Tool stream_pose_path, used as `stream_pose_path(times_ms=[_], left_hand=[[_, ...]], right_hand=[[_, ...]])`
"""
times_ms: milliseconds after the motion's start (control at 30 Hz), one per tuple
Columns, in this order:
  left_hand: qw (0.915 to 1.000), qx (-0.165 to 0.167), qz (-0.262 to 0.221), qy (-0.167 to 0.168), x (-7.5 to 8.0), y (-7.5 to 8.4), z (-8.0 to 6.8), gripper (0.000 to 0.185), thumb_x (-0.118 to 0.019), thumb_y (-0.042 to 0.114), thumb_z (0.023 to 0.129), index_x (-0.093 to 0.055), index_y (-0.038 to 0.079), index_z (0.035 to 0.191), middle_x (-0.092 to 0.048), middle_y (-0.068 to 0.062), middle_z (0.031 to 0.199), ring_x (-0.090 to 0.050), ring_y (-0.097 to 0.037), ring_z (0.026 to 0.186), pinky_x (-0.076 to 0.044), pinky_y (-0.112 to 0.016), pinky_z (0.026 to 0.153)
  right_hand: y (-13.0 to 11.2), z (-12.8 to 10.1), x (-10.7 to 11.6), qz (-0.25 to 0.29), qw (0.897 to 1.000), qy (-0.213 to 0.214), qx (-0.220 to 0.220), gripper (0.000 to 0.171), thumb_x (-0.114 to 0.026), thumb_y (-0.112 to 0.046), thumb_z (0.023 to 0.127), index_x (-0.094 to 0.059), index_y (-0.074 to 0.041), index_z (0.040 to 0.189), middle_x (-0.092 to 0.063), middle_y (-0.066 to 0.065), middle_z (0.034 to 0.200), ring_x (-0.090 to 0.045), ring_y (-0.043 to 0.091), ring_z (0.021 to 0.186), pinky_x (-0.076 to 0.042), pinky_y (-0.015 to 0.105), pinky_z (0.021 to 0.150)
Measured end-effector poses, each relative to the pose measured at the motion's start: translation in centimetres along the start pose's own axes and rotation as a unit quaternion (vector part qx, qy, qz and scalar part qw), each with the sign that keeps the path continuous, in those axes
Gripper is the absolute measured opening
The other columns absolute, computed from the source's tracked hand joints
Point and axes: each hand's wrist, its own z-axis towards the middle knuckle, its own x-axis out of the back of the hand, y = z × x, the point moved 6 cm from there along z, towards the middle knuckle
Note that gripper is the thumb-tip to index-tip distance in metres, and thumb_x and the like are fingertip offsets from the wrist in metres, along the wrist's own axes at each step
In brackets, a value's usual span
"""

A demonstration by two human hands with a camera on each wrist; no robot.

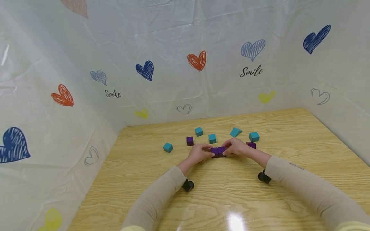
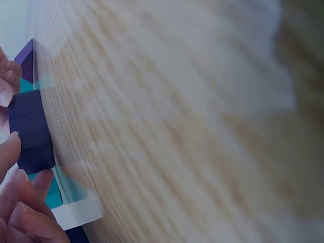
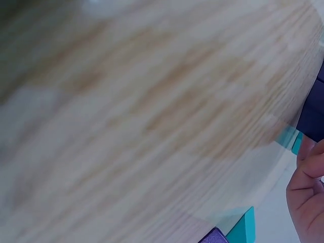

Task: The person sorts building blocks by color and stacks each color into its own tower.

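Observation:
Two purple cubes stand side by side on the table, their faces meeting. My left hand [image 1: 198,153] holds the left purple cube [image 1: 214,152] between thumb and fingers. On the other side, my right hand [image 1: 234,147] grips the right purple cube [image 1: 221,151] the same way. Seen from the left wrist, the purple pair [image 2: 31,129] forms one row with fingertips at both ends. In the right wrist view the right hand [image 3: 308,190] bends its fingers at the dark purple block [image 3: 312,114]. Just beyond the right wrist lies a purple wedge [image 1: 251,145], partly hidden.
Behind the hands are a teal cube [image 1: 212,138], another teal cube [image 1: 198,131] and a teal wedge [image 1: 235,132]. A loose purple cube [image 1: 189,141] and a teal cube [image 1: 168,147] lie left, one more teal cube [image 1: 254,136] right. A heart-printed sheet [image 1: 164,96] borders the wooden table [image 1: 219,199].

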Motion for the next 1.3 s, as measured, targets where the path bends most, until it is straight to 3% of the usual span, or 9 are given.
stream_pose_path(times_ms=[633, 933, 1033, 1200, 1300], left_hand=[[1.0000, -0.006, 0.008, 0.001, -0.1, 0.2, 0.1, 0.037, -0.071, 0.026, 0.080, -0.064, 0.015, 0.115, -0.067, -0.001, 0.101, -0.046, -0.011, 0.052, -0.039, -0.021, 0.047], [0.9999, 0.011, 0.006, 0.005, -0.3, 0.1, -0.4, 0.039, -0.070, 0.026, 0.081, -0.062, 0.017, 0.118, -0.067, -0.001, 0.102, -0.042, -0.012, 0.047, -0.039, -0.021, 0.045], [0.9999, 0.013, 0.007, 0.007, -0.1, 0.2, -0.6, 0.043, -0.071, 0.027, 0.080, -0.060, 0.019, 0.121, -0.066, -0.002, 0.106, -0.044, -0.012, 0.046, -0.041, -0.021, 0.045], [0.9997, 0.001, 0.022, 0.010, 1.4, 1.3, -1.0, 0.048, -0.070, 0.029, 0.081, -0.056, 0.020, 0.127, -0.064, -0.004, 0.112, -0.058, -0.017, 0.063, -0.047, -0.024, 0.051], [0.9979, -0.031, 0.049, 0.029, 3.0, 2.2, -1.1, 0.047, -0.067, 0.026, 0.084, -0.055, 0.017, 0.128, -0.065, -0.006, 0.112, -0.062, -0.021, 0.077, -0.048, -0.025, 0.056]], right_hand=[[0.1, 0.3, 0.2, -0.025, 1.000, 0.001, 0.009, 0.035, -0.070, -0.007, 0.079, -0.061, 0.006, 0.111, -0.062, 0.017, 0.103, -0.052, 0.021, 0.084, -0.046, 0.026, 0.067], [0.4, 0.3, -0.2, -0.006, 1.000, -0.004, -0.004, 0.036, -0.069, -0.006, 0.079, -0.059, 0.007, 0.112, -0.061, 0.016, 0.101, -0.052, 0.019, 0.078, -0.045, 0.025, 0.063], [0.4, 0.2, -0.2, -0.016, 1.000, -0.004, 0.003, 0.040, -0.070, -0.007, 0.079, -0.058, 0.007, 0.114, -0.060, 0.017, 0.104, -0.054, 0.021, 0.083, -0.046, 0.027, 0.066], [0.2, 0.1, -0.1, -0.026, 1.000, -0.009, 0.014, 0.050, -0.071, -0.011, 0.079, -0.052, 0.008, 0.121, -0.056, 0.023, 0.114, -0.054, 0.030, 0.101, -0.048, 0.030, 0.074], [0.2, -0.1, 0.0, -0.014, 1.000, -0.013, 0.008, 0.052, -0.071, -0.011, 0.079, -0.051, 0.007, 0.123, -0.054, 0.025, 0.118, -0.052, 0.031, 0.104, -0.048, 0.029, 0.071]])
